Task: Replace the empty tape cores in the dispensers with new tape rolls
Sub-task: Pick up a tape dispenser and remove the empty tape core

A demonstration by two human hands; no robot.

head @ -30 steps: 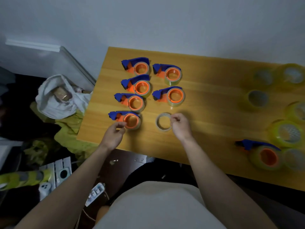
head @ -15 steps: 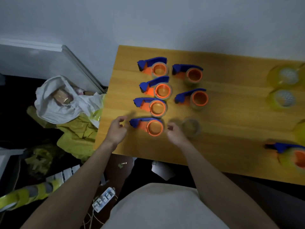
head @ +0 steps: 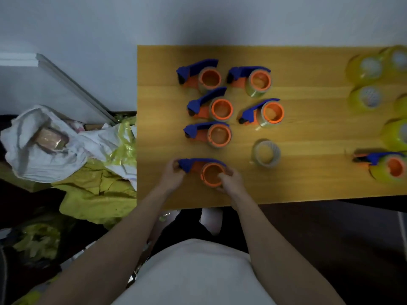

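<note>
nearest dispenser (head: 201, 170), blue handle and orange hub, lies at the front left of the wooden table (head: 308, 133), close to the near edge. left hand (head: 170, 176) has its fingers curled round the blue handle end; right hand (head: 229, 180) has fingers curled on the rim of the orange hub, gripping it. whether a thin core sits on this hub cannot be told; it looks bare or nearly so.

just to the right and a little farther back: a loose empty tape core (head: 266, 153), pale ring, lying flat on the table, apart from both hands.

behind, five more dispensers (head: 218, 135) in two columns. each shows only a thin clear band round its orange hub, so i judge these spent and yet to be changed.

far right, near the edge of view: one dispenser with a full yellow roll (head: 389, 167), judged finished. behind it a cluster of new yellow tape rolls (head: 365, 100), blurred, count uncertain.

progress estimate: one unit reloaded, one in hand with its core apparently off, five untouched. most of the task is left.

writing: no brand, label or text readable on any dispenser, roll or core; light is dim and edges are blurred.

off the table, left: a white cloth bundle (head: 44, 148) over yellow plastic wrap (head: 94, 190).
</note>
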